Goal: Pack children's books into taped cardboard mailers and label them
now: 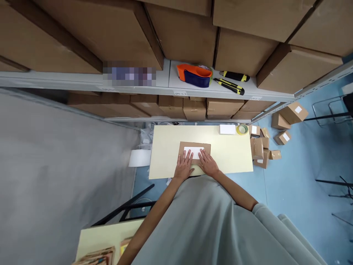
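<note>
Head view. Pressing down on one box (pixel 194 147), flat at the near-middle of the table (pixel 165 158), one white label (pixel 193 152) on its top. Left hand (pixel 184 166) on the label's left end, right hand (pixel 208 163) on its right end; fingers of both spread and laid flat, gripping nothing. Looks like the smoothing step: label placed, now being rubbed down. Judged from that, calling next for a firm stroke out to the label's edges, then a hold on the box's two short sides to lift it.

Counted outward: on the table's far edge, one white pad (pixel 227 129) and one tape roll (pixel 242 129), just beside each other. On the shelf (pixel 171 82) above, one orange-and-blue tape dispenser (pixel 195 75) and two yellow-and-black knives (pixel 235 76). On the floor right of the table, a pile of small boxes (pixel 259 147), too bunched to count surely; three more (pixel 293 112) lying apart beyond it. Large cartons (pixel 182 33) above and below the shelf, not countable whole.
</note>
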Tool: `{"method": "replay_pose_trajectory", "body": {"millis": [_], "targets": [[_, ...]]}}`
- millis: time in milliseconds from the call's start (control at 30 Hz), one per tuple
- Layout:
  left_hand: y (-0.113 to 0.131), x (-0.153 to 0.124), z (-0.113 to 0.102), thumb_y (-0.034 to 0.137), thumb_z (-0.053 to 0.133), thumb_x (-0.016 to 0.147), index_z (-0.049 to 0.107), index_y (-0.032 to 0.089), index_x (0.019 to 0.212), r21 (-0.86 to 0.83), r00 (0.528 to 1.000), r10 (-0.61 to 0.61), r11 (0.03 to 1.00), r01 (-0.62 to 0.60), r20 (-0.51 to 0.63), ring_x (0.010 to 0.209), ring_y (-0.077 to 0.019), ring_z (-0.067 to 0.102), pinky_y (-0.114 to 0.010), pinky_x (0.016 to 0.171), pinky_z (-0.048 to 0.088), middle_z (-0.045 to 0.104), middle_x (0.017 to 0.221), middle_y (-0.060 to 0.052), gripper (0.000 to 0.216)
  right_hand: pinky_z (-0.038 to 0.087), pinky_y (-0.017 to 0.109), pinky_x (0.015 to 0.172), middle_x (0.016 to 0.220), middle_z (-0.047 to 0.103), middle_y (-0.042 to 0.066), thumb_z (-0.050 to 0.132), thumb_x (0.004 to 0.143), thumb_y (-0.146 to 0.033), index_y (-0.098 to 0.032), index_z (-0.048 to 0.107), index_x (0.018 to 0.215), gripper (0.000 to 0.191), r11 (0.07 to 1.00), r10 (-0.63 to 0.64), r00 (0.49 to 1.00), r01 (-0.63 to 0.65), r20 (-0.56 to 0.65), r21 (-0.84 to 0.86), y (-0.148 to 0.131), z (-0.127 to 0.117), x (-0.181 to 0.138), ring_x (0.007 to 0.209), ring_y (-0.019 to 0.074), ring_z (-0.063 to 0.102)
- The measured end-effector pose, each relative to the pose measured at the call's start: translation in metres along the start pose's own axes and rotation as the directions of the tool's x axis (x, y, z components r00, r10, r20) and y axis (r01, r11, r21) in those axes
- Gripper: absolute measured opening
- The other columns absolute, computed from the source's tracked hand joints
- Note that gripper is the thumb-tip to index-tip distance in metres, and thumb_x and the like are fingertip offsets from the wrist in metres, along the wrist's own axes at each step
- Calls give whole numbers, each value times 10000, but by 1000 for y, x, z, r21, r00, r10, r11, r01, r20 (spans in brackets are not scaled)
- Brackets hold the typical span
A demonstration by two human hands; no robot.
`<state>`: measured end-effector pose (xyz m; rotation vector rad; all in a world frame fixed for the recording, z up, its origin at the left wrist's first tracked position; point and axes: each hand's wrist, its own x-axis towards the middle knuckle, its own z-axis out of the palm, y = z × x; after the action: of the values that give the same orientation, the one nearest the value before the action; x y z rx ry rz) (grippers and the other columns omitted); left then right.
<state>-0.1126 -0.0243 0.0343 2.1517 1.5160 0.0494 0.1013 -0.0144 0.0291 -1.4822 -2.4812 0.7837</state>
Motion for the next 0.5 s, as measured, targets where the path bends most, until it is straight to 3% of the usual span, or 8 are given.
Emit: {"method": "replay_pose_trajectory", "body": {"millis": [100,167,233,300,367,500], "targets": [[10,1,9,299,702,879,200,155,1740,-50,969,-221,975,217,-106,1686,-431,3,-700,1325,67,120,1810,-227,1007,345,515,1313,1795,226,180,618,1047,-350,-129,359,1696,733,999,-23,1000,23,14,29,24,-6,-8,1683,330,203],[9,2,14,300,738,845,159,112,1732,-130,884,-431,901,413,-179,1678,-469,21,-725,1309,121,90,1802,-280,1075,319,547,1323,1796,169,237,679,1007,-390,-57,304,1702,857,995,89,996,-89,-8,54,40,-5,-18,1689,373,151],[2,3,17,300,777,801,169,91,1714,-273,778,-598,794,543,-191,1663,-488,138,-701,1294,235,192,1773,-317,1117,321,570,1320,1779,171,294,732,961,-450,8,265,1695,983,967,229,973,-229,8,112,53,0,-29,1679,410,169],[-6,5,15,277,804,750,271,112,1675,-428,728,-671,704,567,-141,1599,-460,358,-630,1262,367,418,1674,-298,1081,393,567,1281,1739,298,306,761,921,-482,-2,292,1688,1020,932,294,952,-306,88,195,61,7,-36,1639,416,301],[-13,8,10,231,796,714,406,151,1599,-530,715,-693,640,556,-87,1487,-406,536,-568,1222,451,592,1533,-232,971,483,549,1211,1659,477,262,755,904,-484,-72,353,1679,965,909,261,954,-294,146,295,62,13,-39,1549,394,472],[-13,10,-6,171,758,681,549,191,1461,-578,654,-753,569,585,-80,1373,-370,635,-537,1166,509,698,1405,-176,807,597,477,1055,1472,679,172,677,937,-449,-169,490,1604,747,861,163,982,-190,99,471,51,4,-30,1321,337,678]]}}
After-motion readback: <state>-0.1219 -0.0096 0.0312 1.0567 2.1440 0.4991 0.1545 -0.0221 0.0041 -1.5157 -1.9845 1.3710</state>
